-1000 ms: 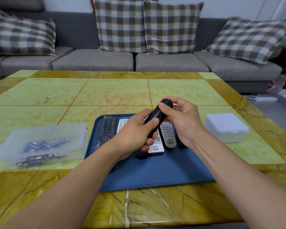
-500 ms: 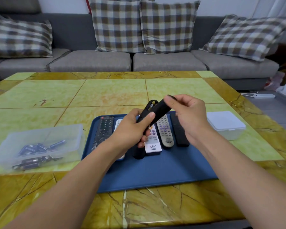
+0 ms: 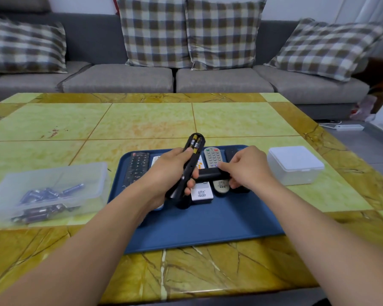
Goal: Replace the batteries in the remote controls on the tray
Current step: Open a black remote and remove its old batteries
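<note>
My left hand [image 3: 170, 173] grips a black remote [image 3: 189, 166] around its middle, back side up, tilted with the far end raised over the blue tray [image 3: 208, 221]. The battery bay at that raised end is open, and two batteries [image 3: 194, 143] with gold-and-black wrap sit side by side in it. My right hand [image 3: 248, 167] pinches the black cover [image 3: 210, 174], thumb and fingers curled round its right end, holding it low over the tray, just beside my left fingers.

Four more remotes lie side by side at the tray's far end: black remote with buttons [image 3: 136, 168] at left, white remote [image 3: 200, 191] partly under my hands, grey remote [image 3: 215, 164], and another dark one mostly hidden behind my right hand. Clear box [image 3: 53, 188] with loose batteries sits left of the tray on the table [image 3: 142, 120]; a white lidded box [image 3: 294, 164] sits to the right.

Risks, my judgement: the bay faces up but tilted, so tipping the remote further could let the batteries slide out and roll off. If I set the cover down among the other remotes, it could get mixed up or lost under them. Old and fresh batteries look alike in the clear box, so a swap could go wrong. I can't tell polarity marks from here, so wrong-way insertion is possible.
</note>
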{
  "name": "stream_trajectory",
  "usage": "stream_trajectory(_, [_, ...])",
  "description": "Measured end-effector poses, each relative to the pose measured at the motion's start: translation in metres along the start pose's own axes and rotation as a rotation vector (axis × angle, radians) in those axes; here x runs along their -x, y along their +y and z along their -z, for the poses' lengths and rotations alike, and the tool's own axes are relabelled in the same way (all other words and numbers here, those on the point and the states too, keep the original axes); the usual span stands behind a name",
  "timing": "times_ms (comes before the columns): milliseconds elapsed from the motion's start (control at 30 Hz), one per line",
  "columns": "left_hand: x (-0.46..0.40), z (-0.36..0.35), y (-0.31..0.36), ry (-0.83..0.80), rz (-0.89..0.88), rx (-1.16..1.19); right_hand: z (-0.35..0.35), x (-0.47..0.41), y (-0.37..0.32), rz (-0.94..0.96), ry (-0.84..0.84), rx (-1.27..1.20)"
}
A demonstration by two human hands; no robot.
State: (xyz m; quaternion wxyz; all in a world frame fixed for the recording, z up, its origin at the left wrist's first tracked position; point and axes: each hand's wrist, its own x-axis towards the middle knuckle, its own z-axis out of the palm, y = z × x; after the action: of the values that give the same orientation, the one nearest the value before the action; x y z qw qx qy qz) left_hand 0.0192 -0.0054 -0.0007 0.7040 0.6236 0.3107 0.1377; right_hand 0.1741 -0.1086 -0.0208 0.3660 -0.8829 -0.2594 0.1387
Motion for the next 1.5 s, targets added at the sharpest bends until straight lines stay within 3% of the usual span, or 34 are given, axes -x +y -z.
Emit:
stream_trajectory(133, [0.0,-0.01,-0.003,-0.018,-0.003,-0.017,0.021,-0.003,0.001,0.3,0.235,0.096])
stream_trajectory(200, [0.0,-0.013,-0.005,-0.025,0.034,-0.003,0.05,-0.011,0.009,0.391,0.271,0.195])
stream_trajectory(300, [0.0,-0.019,-0.009,-0.046,0.034,-0.042,0.09,-0.024,0.052,0.244,-0.015,0.613])
stream_trajectory(367, [0.001,-0.027,-0.01,-0.075,0.011,-0.08,0.101,-0.025,0.083,0.158,-0.169,0.659])
stream_trajectory(467, [0.001,-0.045,-0.013,-0.1,-0.026,-0.072,0.113,-0.027,0.103,0.229,-0.174,0.556])
stream_trajectory(700, [0.001,-0.099,-0.021,-0.079,-0.068,0.03,0.123,-0.007,0.111,0.347,-0.171,0.769])
stream_trajectory(1000, [-0.002,-0.163,-0.028,-0.162,-0.023,0.192,0.111,0.009,0.163,0.786,0.202,0.617])
stream_trajectory(1167, [-0.009,-0.172,-0.032,-0.134,-0.003,0.238,0.109,0.006,0.172,0.902,0.303,0.701])
stream_trajectory(1500, [-0.008,-0.173,-0.038,-0.239,0.034,0.156,0.123,-0.004,0.182,1.192,0.55,0.88])
